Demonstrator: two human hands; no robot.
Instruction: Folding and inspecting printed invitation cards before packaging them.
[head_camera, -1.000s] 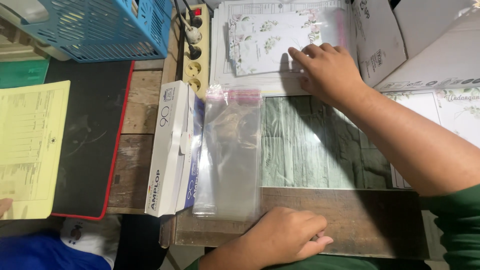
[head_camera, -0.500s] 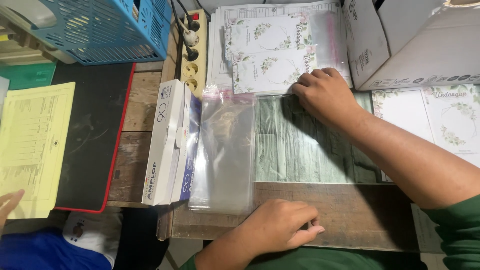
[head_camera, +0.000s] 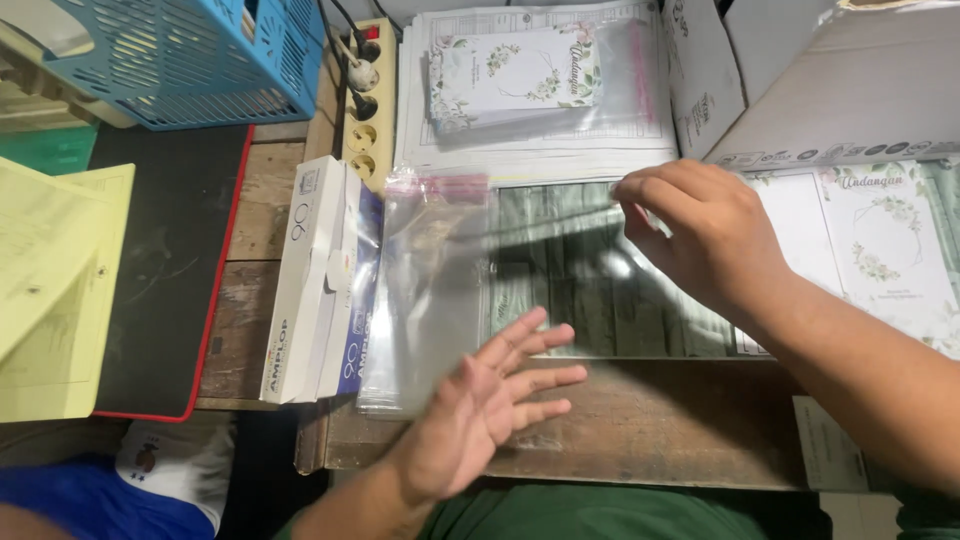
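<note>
Seen from the head camera, the right hand (head_camera: 705, 235) reaches in from the right over the middle of the wooden counter (head_camera: 640, 425). Its grip is pressed together: thumb and forefinger pinch the edge of a clear plastic sleeve (head_camera: 560, 240), which hangs blurred above a grey-green patterned sheet (head_camera: 590, 300) lying on the counter. The left hand (head_camera: 480, 415) comes up from the bottom edge, palm turned upward and fingers spread apart, holding nothing; its fingertips (head_camera: 560, 335) lie just beside the lower part of the sleeve, and whether they touch it I cannot tell.

To the left of the sleeve lies a stack of clear bags (head_camera: 425, 290) with a red strip at the top, and beside that two long white boxes (head_camera: 315, 280). Further left are a black mat with a red edge (head_camera: 170, 270) and yellow papers (head_camera: 50, 290). At the top stand a blue plastic basket (head_camera: 200, 60) and a power strip (head_camera: 365, 100) with plugs in it. A floral card in a clear bag (head_camera: 520, 75) rests on papers at top centre, and more floral cards (head_camera: 880, 240) lie at the right below a cardboard box (head_camera: 850, 90).
</note>
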